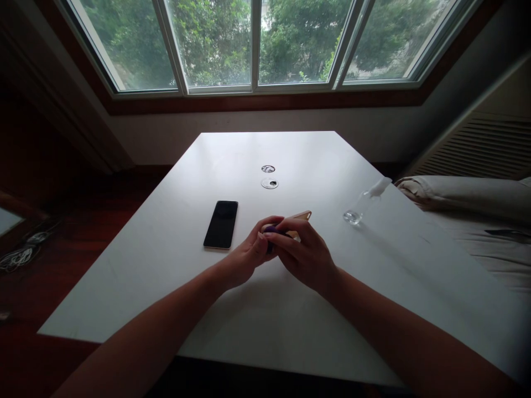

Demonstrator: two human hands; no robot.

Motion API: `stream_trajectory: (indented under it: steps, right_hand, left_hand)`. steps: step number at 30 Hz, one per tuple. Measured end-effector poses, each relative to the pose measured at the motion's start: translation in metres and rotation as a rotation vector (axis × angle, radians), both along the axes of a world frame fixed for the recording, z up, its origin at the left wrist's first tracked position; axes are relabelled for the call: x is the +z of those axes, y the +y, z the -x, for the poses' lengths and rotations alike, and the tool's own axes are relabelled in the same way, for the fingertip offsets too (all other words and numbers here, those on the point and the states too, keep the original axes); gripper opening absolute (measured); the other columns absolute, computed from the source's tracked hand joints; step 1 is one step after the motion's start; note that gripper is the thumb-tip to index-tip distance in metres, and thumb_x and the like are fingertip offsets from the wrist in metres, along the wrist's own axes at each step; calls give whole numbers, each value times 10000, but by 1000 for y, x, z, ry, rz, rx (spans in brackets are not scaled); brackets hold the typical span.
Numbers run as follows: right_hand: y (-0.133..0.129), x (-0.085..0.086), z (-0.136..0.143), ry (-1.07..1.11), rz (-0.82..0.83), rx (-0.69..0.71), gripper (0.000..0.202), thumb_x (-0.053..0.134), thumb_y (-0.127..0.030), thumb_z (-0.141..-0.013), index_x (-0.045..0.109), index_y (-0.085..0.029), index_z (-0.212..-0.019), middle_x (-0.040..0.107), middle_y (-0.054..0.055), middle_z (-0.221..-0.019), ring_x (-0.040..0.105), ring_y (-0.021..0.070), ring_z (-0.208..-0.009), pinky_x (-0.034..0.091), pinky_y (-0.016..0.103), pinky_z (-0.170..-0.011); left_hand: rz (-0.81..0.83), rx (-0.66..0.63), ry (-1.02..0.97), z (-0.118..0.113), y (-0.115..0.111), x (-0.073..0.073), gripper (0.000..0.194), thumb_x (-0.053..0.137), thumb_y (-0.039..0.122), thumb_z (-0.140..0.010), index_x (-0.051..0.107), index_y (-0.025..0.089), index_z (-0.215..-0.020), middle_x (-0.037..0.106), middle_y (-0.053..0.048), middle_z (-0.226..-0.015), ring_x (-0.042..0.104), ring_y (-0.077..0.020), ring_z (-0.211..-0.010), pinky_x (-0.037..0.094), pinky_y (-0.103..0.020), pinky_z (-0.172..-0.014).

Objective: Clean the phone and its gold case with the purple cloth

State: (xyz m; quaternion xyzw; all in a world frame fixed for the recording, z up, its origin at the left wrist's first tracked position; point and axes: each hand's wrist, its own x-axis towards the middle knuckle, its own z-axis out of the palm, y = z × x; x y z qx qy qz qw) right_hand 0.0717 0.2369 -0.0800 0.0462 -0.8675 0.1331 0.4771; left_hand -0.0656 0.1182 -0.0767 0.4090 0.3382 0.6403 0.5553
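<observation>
Black phone point(221, 225) first: lying flat at left, probably freeing up elbow room. Then pinching a purplish thing point(271, 229) near the middle, fingers of left hand point(250, 250) and right hand point(305, 247) curled nearly closed on it, likely bracing both sides. Tan piece point(306, 215): poking out beyond them. Clear bottle point(352, 217): sitting well right, probably dodging knocks.

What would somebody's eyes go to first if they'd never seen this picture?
Probably the left hand and right hand, meeting mid-picture over a white table around a partly hidden tan thing. Next, perhaps the black phone lying to their left, then the bright window across the top, with green trees outside.
</observation>
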Motion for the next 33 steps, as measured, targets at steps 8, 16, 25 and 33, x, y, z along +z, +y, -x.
stream_trajectory:
  steps: [8, 16, 25, 33]
  right_hand:
    - [4, -1, 1, -3, 9, -43, 464, 671, -61, -888, 665, -266, -1304, 577, 113, -1157, 661, 242, -1014, 612, 370, -794]
    - [17, -9, 4, -15, 115, -45, 478, 649, -125, -927, 651, -370, -1337, 617, 93, -1167, 661, 258, -1038, 621, 410, -795]
    - [35, -9, 5, 38, 147, -148, 387, 633, -102, -931, 710, -308, -1249, 635, 89, -1122, 662, 239, -1025, 611, 402, -810]
    - [60, -17, 6, 14, 366, -412, 260, 619, -138, -922, 775, -242, -1101, 648, 65, -1004, 654, 213, -903, 576, 383, -784]
  left_hand:
    - [4, 44, -3, 1, 1, 1, 627, 535, 664, -924, 553, 278, -1417, 497, -135, -1519, 407, -357, -1458, 362, -530, -1171]
    - [44, 103, -55, 1, 3, 4, 458, 680, 458, -933, 604, 307, -1359, 564, -83, -1470, 461, -323, -1428, 383, -529, -1167]
    - [72, 235, -6, 7, 3, 4, 395, 726, 369, -910, 629, 303, -1287, 611, -49, -1352, 593, -295, -1272, 458, -530, -1109]
    - [68, 294, 45, 9, 0, 9, 331, 743, 360, -890, 663, 277, -1201, 608, -47, -1291, 558, -309, -1285, 523, -505, -1063]
